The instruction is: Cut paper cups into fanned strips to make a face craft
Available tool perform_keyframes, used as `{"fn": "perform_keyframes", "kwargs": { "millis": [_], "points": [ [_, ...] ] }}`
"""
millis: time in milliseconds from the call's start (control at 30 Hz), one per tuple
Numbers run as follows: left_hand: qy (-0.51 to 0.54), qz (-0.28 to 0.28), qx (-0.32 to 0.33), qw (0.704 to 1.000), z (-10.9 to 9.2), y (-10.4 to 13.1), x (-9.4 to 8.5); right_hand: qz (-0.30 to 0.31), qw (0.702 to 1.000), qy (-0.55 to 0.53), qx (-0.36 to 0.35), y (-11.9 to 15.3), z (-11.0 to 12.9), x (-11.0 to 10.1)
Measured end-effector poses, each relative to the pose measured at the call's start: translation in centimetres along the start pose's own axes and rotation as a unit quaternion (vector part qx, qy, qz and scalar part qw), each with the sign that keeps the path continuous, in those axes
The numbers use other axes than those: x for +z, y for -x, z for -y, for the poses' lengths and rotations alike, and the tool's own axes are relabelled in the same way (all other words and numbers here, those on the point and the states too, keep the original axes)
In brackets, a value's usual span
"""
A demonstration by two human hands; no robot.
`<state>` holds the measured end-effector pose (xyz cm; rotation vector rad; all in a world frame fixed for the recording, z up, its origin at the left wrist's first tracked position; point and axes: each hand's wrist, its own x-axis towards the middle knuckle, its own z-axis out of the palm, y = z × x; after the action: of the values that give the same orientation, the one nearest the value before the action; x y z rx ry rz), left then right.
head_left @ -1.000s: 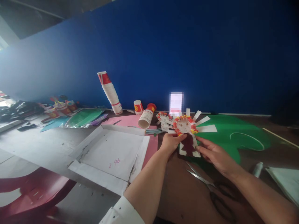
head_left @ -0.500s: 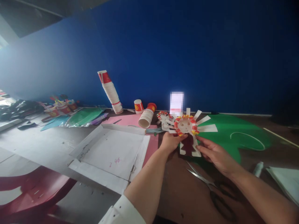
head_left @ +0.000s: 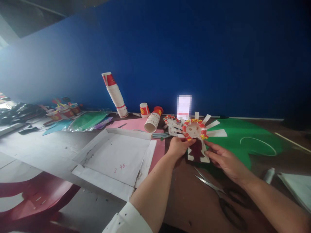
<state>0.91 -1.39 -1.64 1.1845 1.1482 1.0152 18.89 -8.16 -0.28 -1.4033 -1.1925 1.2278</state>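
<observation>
Between my two hands stands a paper lion figure point(head_left: 194, 130), made from a cut paper cup. Its round face has a curled red and yellow rim, and white strips fan outward. Below the face is a white card piece with a dark red shape. My left hand point(head_left: 179, 147) pinches the figure's left side just under the face. On the other side, my right hand point(head_left: 220, 157) grips the card's edge between thumb and fingers. Open scissors point(head_left: 218, 191) with black handles lie on the table below it. A similar paper figure point(head_left: 171, 122) sits behind, partly hidden.
A shallow white box lid point(head_left: 114, 158) lies left of my arm. Behind are a tall leaning stack of paper cups point(head_left: 116, 97), a lying cup stack point(head_left: 153, 120) and a bright phone point(head_left: 184, 105). Green paper point(head_left: 233, 142) and a white tube point(head_left: 269, 175) are at right.
Almost nothing differs. The view has shifted very slightly, and both hands keep their hold on the paper lion figure.
</observation>
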Motion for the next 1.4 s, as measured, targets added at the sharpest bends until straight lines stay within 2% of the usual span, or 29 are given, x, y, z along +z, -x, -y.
{"fn": "perform_keyframes", "kwargs": {
  "millis": [367, 600, 967, 1233, 1400],
  "points": [
    [0.02, 0.007, -0.002, 1.0, -0.1, 0.1, 0.1, -0.013, 1.0, 0.009, 0.0, 0.4, 0.6, 0.2],
    [0.037, 0.009, -0.002, 0.999, -0.4, 0.3, 0.3, -0.014, 0.999, -0.013, 0.03, 0.3, 0.5, 0.1],
    [0.038, 0.009, -0.004, 0.999, -0.3, 0.4, 0.4, -0.01, 1.0, -0.011, 0.004, 0.2, 0.4, 0.3],
    [0.008, 0.01, 0.011, 1.0, -0.5, 0.5, 0.2, -0.002, 1.0, 0.008, -0.028, -0.2, -0.5, 0.1],
    [-0.018, 0.012, 0.013, 1.0, -0.8, 0.8, 0.2, -0.018, 0.999, 0.013, -0.028, -0.1, -0.2, 0.4]
  ]
}}
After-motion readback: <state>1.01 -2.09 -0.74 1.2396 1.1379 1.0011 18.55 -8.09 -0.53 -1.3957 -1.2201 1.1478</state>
